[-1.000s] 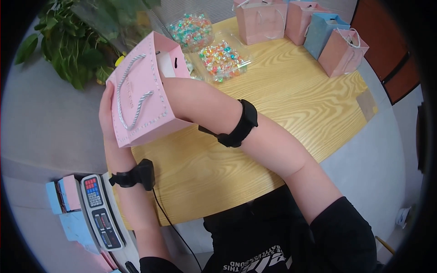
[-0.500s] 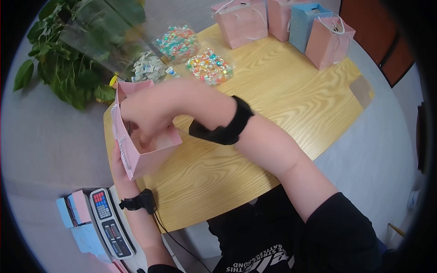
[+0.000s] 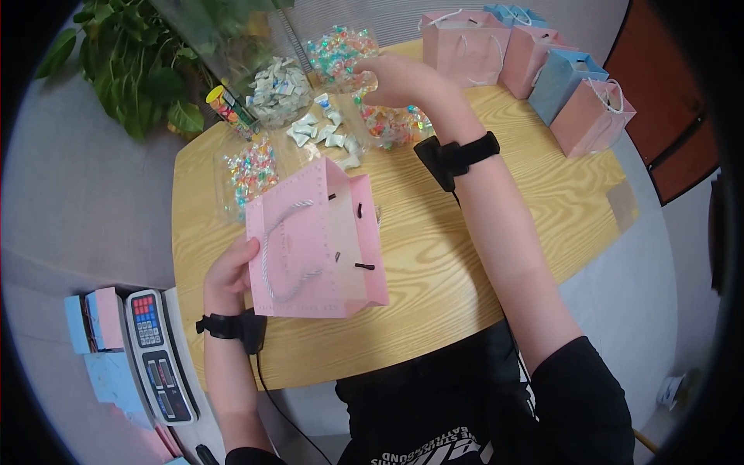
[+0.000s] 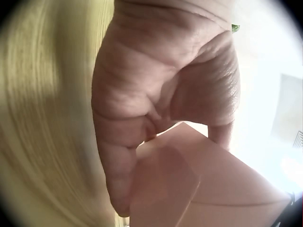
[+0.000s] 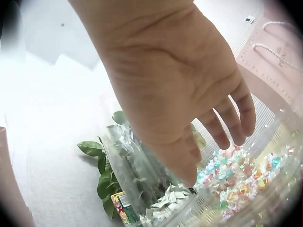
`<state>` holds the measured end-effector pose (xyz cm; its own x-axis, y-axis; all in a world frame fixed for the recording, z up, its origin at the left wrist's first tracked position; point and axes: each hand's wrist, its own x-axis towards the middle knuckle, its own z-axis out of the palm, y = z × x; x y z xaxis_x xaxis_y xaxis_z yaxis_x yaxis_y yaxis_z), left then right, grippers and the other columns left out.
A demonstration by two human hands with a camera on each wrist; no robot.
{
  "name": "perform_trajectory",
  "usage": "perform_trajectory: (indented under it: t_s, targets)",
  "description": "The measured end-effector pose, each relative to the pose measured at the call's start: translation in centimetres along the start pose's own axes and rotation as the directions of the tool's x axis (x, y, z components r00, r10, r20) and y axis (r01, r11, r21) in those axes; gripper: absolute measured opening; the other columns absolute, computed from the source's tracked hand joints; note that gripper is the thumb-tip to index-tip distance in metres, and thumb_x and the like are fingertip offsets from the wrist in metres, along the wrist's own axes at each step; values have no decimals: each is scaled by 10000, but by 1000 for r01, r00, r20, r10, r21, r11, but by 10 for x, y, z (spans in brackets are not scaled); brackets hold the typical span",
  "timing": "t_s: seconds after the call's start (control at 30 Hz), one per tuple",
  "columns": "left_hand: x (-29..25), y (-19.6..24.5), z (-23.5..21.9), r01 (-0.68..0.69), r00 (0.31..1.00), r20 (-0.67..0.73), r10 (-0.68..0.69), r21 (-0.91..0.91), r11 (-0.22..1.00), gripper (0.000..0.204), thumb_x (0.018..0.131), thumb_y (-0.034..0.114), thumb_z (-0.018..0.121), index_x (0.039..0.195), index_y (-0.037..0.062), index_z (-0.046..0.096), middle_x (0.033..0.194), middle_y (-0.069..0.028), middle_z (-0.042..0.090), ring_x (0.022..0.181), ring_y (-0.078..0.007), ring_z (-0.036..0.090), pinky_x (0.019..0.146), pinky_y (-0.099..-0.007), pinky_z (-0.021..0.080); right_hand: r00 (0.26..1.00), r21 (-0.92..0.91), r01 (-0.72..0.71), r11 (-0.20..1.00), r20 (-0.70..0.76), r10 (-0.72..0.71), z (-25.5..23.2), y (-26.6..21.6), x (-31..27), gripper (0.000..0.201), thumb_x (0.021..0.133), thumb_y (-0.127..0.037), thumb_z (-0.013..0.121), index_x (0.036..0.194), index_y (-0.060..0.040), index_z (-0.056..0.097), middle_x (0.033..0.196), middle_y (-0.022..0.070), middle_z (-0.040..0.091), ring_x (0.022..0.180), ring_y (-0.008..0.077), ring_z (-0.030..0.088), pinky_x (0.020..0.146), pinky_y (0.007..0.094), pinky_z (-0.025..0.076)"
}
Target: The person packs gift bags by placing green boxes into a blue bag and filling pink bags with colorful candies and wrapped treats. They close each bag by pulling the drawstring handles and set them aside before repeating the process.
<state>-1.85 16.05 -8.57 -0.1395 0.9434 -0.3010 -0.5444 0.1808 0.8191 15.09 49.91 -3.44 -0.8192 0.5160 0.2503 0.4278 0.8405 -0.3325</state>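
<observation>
My left hand [image 3: 230,269] grips a pink paper gift bag [image 3: 291,248] by its bottom end, thumb on the printed side with the silver rope handle. The bag lies tilted over the table, its mouth facing right. In the left wrist view, fingers and thumb span the bag's base [image 4: 208,189]. Out at the back, my right hand [image 3: 399,81] hovers over the wrapped candies, fingers loosely bent. Below it are orange-and-clear candies [image 3: 391,124] in a clear tray and teal-and-red ones [image 3: 341,56] behind. The right wrist view shows bare fingers just above the candies [image 5: 232,175].
White-wrapped candies [image 3: 325,132] and multicoloured candies [image 3: 252,167] lie in trays beyond the bag. A tub of white packets [image 3: 283,89], a yellow-lidded can [image 3: 225,105] and a plant [image 3: 139,62] stand behind. Several gift bags [image 3: 593,116] line the back right. A scale [image 3: 163,356] sits left.
My right hand has come out of the pink bag and moved back and right over the candies. My left hand has brought the bag to the right, its mouth turned rightward.
</observation>
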Motion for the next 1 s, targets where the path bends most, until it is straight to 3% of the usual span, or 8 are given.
perform_trajectory:
  t_s: [0.17, 0.37, 0.5, 0.57, 0.67, 0.7, 0.77, 1.0]
  targets:
    - [3, -1, 0, 65, 998, -17, -63, 130, 989, 785, 777, 310, 699, 1355, -30, 292, 1272, -129, 490, 1115, -199, 534, 900, -317, 471, 962, -37, -149, 988, 224, 153, 8, -9, -8, 713, 668, -192, 651, 1339, -250, 417, 1332, 157, 423, 1130, 316, 509, 887, 415, 467]
    - [5, -2, -7, 65, 998, -13, -64, 154, 986, 798, 763, 314, 717, 1351, -30, 300, 1266, -129, 494, 1118, -196, 532, 893, -313, 479, 858, -115, -294, 949, 406, 315, 16, -16, -10, 761, 665, -114, 582, 1371, -290, 360, 1337, 116, 429, 1143, 302, 508, 876, 413, 476]
    - [9, -1, -19, 94, 994, 34, -101, 165, 982, 806, 760, 314, 720, 1353, -28, 295, 1272, -128, 488, 1114, -191, 534, 900, -312, 478, 884, -157, -263, 952, 357, 303, 22, -16, -8, 786, 662, -111, 584, 1380, -313, 339, 1371, 89, 398, 1169, 301, 488, 896, 413, 466]
    - [9, -1, -16, 85, 996, 26, -90, 155, 984, 815, 761, 312, 720, 1360, -23, 280, 1276, -126, 485, 1111, -182, 536, 897, -307, 482, 957, -204, -202, 958, 166, 237, 25, -17, -15, 762, 677, -100, 566, 1371, -327, 350, 1392, 84, 375, 1195, 308, 461, 925, 409, 450]
    - [10, 0, -13, 69, 996, 35, -76, 161, 984, 821, 763, 310, 719, 1368, -13, 267, 1274, -122, 486, 1103, -177, 542, 876, -300, 494, 986, -264, -149, 953, 36, 164, 49, -6, -10, 708, 684, -104, 562, 1340, -317, 399, 1373, 90, 397, 1204, 326, 443, 947, 406, 434]
    - [11, 0, -14, 69, 997, 34, -76, 161, 985, 821, 763, 310, 719, 1368, -13, 267, 1274, -122, 486, 1103, -177, 542, 876, -300, 494, 986, -264, -148, 953, 37, 163, 52, -1, -5, 708, 684, -104, 562, 1340, -317, 399, 1373, 90, 397, 1204, 326, 443, 947, 406, 434]
    - [12, 0, -16, 77, 995, 46, -85, 162, 984, 816, 769, 304, 714, 1373, -5, 262, 1277, -121, 484, 1103, -176, 543, 866, -295, 498, 957, -92, -141, 986, 242, 159, 52, 7, 4, 640, 696, -126, 575, 1306, -278, 453, 1356, 99, 407, 1167, 333, 472, 935, 397, 438]
    - [9, 0, -10, 76, 996, 44, -83, 142, 987, 802, 780, 304, 703, 1373, -5, 261, 1271, -120, 489, 1096, -175, 548, 860, -301, 501, 932, -60, -174, 983, 311, 184, 38, 2, -1, 538, 715, -182, 601, 1247, -222, 531, 1316, 135, 433, 1085, 318, 536, 863, 381, 481]
